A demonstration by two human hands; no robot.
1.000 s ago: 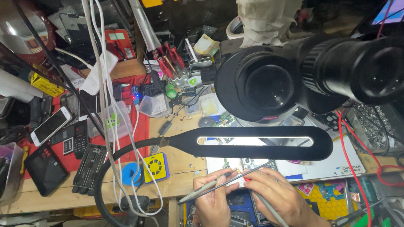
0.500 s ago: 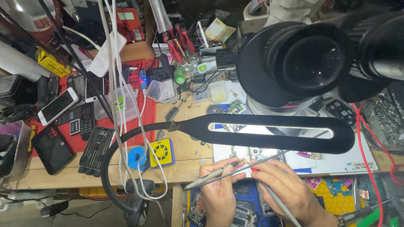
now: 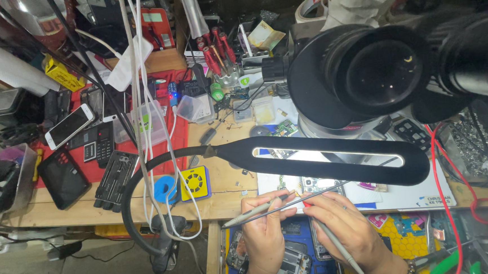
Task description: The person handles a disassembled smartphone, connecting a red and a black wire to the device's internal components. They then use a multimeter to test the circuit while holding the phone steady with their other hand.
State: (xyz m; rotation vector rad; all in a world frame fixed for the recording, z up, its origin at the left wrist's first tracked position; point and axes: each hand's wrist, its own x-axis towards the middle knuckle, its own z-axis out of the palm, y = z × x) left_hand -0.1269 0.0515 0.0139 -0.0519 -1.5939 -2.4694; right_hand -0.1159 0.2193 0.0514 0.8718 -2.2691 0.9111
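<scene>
Grey metal tweezers (image 3: 254, 211) sit pinched in the left hand (image 3: 264, 231), while the right hand (image 3: 345, 226) grips a thin probe (image 3: 315, 194); both tips meet on the opened phone board (image 3: 309, 184) under the black lamp (image 3: 335, 158). The work looks mid-step: probing 1 small part, which calls for steady, fine placement.

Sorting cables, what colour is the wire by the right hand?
Red wire, clearest in the head view, right of the right hand.
</scene>
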